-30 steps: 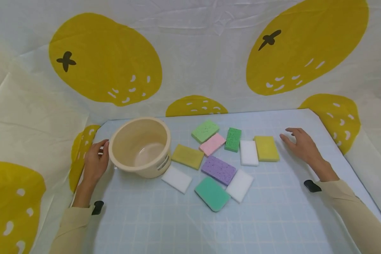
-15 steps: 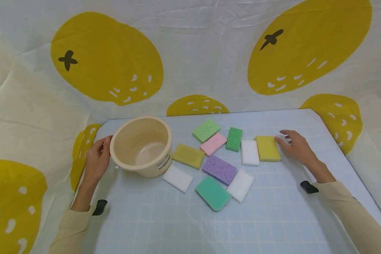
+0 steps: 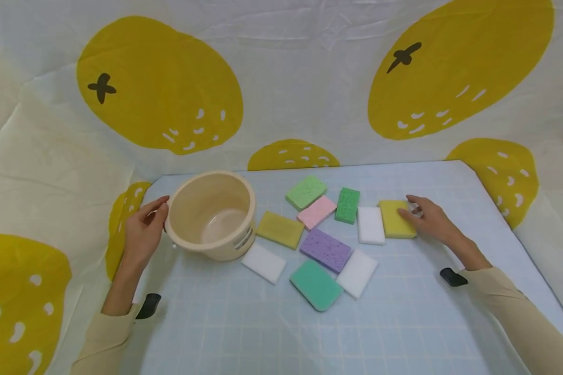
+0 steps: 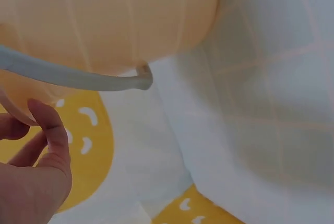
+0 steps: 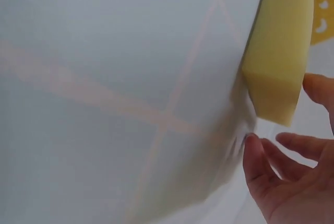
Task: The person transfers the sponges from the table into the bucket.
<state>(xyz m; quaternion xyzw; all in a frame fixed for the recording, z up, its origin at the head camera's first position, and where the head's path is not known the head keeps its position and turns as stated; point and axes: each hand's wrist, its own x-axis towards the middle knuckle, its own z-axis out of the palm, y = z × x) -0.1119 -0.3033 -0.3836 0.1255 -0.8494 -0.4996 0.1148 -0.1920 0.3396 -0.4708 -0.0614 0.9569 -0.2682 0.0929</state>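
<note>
Left hand (image 3: 143,232): thumb and fingertip pinching the rim of the bucket (image 3: 210,203) | right hand (image 3: 432,221): fingers parted, unclenched, at the bright yellow sponge (image 3: 391,225), well right of the bucket | other sponges (image 3: 326,251) scattered between sponge and bucket

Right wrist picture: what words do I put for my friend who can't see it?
A right hand, its fingers bent and apart, is close to one end of a thick yellow sponge; whether they touch isn't clear. The sponge lies on a pale table with faint pink lines.
</note>
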